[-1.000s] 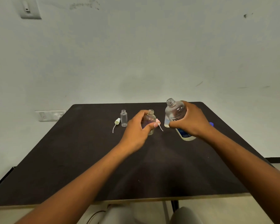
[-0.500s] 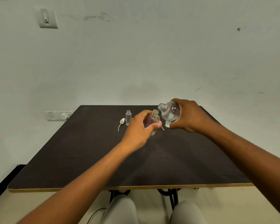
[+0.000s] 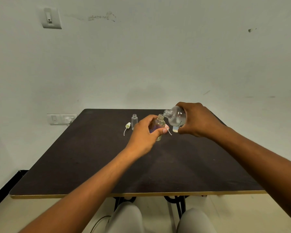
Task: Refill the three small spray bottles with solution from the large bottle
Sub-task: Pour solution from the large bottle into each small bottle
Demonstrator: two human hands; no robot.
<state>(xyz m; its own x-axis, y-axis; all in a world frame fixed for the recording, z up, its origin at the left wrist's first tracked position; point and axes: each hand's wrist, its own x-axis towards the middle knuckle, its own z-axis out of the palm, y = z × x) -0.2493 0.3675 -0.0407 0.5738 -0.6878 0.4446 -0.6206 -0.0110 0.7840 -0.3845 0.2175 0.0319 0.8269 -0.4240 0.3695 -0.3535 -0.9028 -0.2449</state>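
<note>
At frame centre, the left hand (image 3: 145, 132) is gripping a small clear spray bottle (image 3: 158, 125); the right hand (image 3: 197, 119) is grasping the tilted large clear plastic bottle (image 3: 175, 116); mouths nearly touching; she should be pouring slowly, necks aligned.

Plain room, bare wall (image 3: 158, 64), dark table (image 3: 107, 165), wall switch (image 3: 51, 18)
</note>
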